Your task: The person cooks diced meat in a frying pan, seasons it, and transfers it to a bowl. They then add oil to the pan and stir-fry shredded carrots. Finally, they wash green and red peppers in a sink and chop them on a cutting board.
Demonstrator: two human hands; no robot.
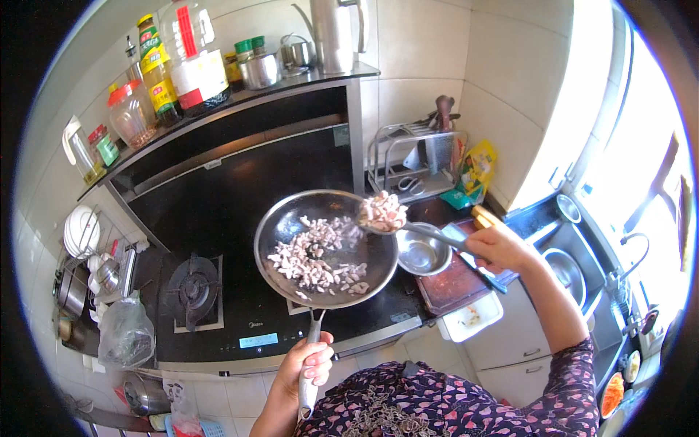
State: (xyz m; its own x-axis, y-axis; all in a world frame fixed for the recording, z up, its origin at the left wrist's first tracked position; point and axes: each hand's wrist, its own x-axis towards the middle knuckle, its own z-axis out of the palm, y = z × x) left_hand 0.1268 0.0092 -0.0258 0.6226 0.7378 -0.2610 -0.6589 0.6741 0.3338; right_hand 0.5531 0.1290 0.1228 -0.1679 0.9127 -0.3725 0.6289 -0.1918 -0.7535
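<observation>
My left hand [309, 365] is closed around the handle of a frying pan [386, 276], which sits over the right side of the cooktop. Small pieces of pale, cooked-looking meat [306, 257] lie in the pan, mostly left and centre. In my right hand [494, 248] is the grey handle of a ladle or cooking spoon [431, 234], its head hidden under a heap of meat pieces [384, 212] at the pan's upper right rim. A metal bowl [422, 250] stands just right of the pan, below the spoon's handle.
A cutting board [445, 292] with a knife [490, 279] lies on the right, above a white tray [472, 319]. Behind are a knife rack [418, 158] and a yellow bag [479, 166]. A second burner [192, 289] is at left; bottles and jars line the shelf [240, 98].
</observation>
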